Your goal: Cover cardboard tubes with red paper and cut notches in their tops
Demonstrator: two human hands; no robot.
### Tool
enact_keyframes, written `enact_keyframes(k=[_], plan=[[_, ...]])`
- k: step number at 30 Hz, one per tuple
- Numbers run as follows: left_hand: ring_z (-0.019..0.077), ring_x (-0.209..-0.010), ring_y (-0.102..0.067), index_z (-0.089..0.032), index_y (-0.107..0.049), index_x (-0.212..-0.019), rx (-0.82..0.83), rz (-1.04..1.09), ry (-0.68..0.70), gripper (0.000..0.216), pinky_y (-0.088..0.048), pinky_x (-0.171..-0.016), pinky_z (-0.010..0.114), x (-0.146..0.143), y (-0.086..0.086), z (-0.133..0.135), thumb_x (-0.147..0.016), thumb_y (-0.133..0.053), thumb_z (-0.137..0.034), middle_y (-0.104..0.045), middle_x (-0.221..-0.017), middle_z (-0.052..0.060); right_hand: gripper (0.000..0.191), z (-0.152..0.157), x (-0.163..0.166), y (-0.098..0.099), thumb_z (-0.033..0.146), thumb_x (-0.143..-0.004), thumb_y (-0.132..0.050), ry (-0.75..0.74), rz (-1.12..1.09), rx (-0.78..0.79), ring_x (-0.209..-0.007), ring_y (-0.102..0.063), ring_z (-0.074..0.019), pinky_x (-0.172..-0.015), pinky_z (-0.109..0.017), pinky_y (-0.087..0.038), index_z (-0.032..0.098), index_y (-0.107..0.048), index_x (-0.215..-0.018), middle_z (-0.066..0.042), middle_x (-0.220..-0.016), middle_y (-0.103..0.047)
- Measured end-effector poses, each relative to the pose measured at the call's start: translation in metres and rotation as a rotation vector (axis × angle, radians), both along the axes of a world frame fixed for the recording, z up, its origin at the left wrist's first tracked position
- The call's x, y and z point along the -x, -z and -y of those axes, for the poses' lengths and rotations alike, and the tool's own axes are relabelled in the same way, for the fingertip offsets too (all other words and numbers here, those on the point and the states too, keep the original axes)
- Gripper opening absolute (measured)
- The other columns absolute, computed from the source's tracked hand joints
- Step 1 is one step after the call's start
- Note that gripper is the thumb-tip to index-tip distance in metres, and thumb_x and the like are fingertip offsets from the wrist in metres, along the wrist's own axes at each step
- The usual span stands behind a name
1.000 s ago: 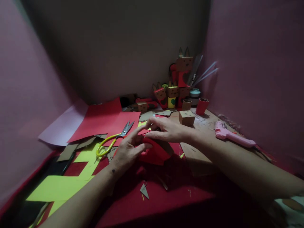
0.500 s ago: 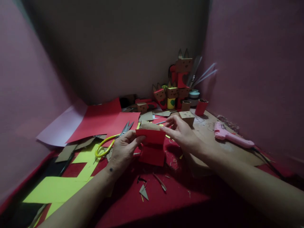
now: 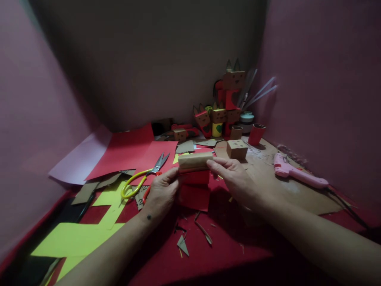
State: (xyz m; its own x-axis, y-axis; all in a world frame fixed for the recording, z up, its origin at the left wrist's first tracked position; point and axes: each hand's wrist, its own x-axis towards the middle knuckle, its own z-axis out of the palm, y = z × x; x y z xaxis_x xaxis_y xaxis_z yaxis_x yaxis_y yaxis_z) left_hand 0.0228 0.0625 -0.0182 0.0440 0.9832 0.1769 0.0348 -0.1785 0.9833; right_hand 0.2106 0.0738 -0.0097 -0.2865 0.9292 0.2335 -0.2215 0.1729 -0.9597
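Both my hands hold up a folded piece of cardboard faced with red paper [image 3: 195,174] above the red table cover. Its brown top edge lies level and a red flap hangs below it. My left hand [image 3: 162,192] pinches the piece's left end, and my right hand [image 3: 235,178] pinches its right end. Yellow-handled scissors [image 3: 143,174] lie just left of my left hand on red paper sheets [image 3: 131,153].
A pink glue gun [image 3: 297,172] lies on brown cardboard at right. A small cardboard cube [image 3: 237,149], paper rolls and stacked cardboard animal figures [image 3: 226,107] stand at the back. Yellow paper [image 3: 77,236] and scraps lie front left. Pink walls close in on both sides.
The red-and-cardboard piece was pressed flat under both hands on the table; it has since been lifted and turned so its brown edge faces up, held at both ends.
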Motion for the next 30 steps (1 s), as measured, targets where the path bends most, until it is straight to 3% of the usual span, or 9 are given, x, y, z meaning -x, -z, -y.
enact_keyframes(k=[3,7,12,17,20,23,25,30], plan=[[0.0104,-0.04,-0.047,-0.022,-0.078,-0.091,0.017,-0.012,-0.02,0.021,-0.037,-0.04,0.022,0.0,0.0,0.0,-0.072,-0.072,-0.03,-0.061,-0.046,-0.003,0.025,0.004,0.002,-0.001,0.027,-0.084,-0.064,-0.012,-0.006,-0.058,-0.096,-0.062,-0.0184,-0.092,-0.036,-0.047,0.029,-0.073,-0.107,-0.001,-0.102,-0.071],[0.0108,-0.043,-0.052,-0.023,-0.079,-0.088,0.029,-0.023,-0.032,0.02,-0.042,-0.042,0.021,0.0,0.0,0.001,-0.071,-0.075,-0.031,-0.064,-0.051,-0.002,0.029,0.001,0.003,0.0,0.017,-0.079,-0.066,-0.028,-0.028,0.014,-0.086,-0.065,-0.0167,-0.088,-0.034,-0.049,0.026,-0.074,-0.106,-0.001,-0.095,-0.073],[0.0151,-0.048,-0.063,-0.022,-0.071,-0.112,0.272,0.011,0.17,0.04,-0.048,-0.043,0.022,0.004,0.0,0.001,-0.073,-0.075,-0.029,-0.072,-0.062,0.004,0.023,-0.004,0.003,0.002,0.018,-0.077,-0.068,0.084,0.01,0.044,-0.078,-0.063,-0.0163,-0.082,-0.034,-0.05,0.023,-0.076,-0.098,-0.001,-0.081,-0.072],[0.0149,-0.037,-0.06,-0.015,-0.06,-0.126,0.336,0.105,0.268,0.055,-0.046,-0.037,0.021,0.006,-0.002,-0.001,-0.083,-0.065,-0.049,-0.071,-0.056,0.008,0.023,-0.002,0.003,0.002,0.015,-0.073,-0.069,0.079,0.011,0.003,-0.084,-0.063,-0.0173,-0.08,-0.032,-0.049,0.022,-0.076,-0.094,-0.002,-0.084,-0.072],[0.0137,-0.036,-0.06,-0.014,-0.062,-0.12,0.319,0.141,0.236,0.043,-0.047,-0.037,0.019,0.005,-0.005,-0.002,-0.087,-0.062,-0.042,-0.07,-0.055,0.007,0.008,0.001,0.0,-0.002,0.022,-0.076,-0.07,0.012,0.076,0.054,-0.066,-0.057,-0.0116,-0.066,-0.026,-0.047,0.019,-0.075,-0.082,0.0,-0.071,-0.067],[0.0164,-0.047,-0.067,-0.014,-0.064,-0.118,0.292,0.183,0.207,0.037,-0.052,-0.044,0.021,0.004,-0.007,-0.002,-0.086,-0.065,-0.032,-0.073,-0.065,0.008,0.025,-0.001,-0.002,-0.003,0.034,-0.079,-0.069,0.013,0.113,0.098,-0.045,-0.036,-0.0053,-0.044,-0.02,-0.028,0.016,-0.067,-0.062,0.005,-0.049,-0.049],[0.0189,-0.059,-0.071,-0.015,-0.065,-0.117,0.27,0.196,0.193,0.036,-0.056,-0.051,0.024,0.004,-0.008,-0.001,-0.084,-0.068,-0.029,-0.076,-0.075,0.009,0.029,-0.005,-0.001,-0.002,0.036,-0.078,-0.068,0.032,0.049,0.133,-0.04,-0.031,-0.0045,-0.04,-0.021,-0.02,0.016,-0.062,-0.059,0.007,-0.044,-0.042],[0.0189,-0.067,-0.072,-0.015,-0.072,-0.106,0.239,0.199,0.207,0.029,-0.058,-0.062,0.026,0.001,-0.003,0.001,-0.08,-0.072,-0.029,-0.077,-0.084,0.011,0.02,-0.01,0.003,0.0,0.032,-0.072,-0.069,0.059,-0.135,0.256,-0.035,-0.034,-0.0046,-0.036,-0.02,-0.018,0.017,-0.06,-0.062,0.006,-0.044,-0.043]])
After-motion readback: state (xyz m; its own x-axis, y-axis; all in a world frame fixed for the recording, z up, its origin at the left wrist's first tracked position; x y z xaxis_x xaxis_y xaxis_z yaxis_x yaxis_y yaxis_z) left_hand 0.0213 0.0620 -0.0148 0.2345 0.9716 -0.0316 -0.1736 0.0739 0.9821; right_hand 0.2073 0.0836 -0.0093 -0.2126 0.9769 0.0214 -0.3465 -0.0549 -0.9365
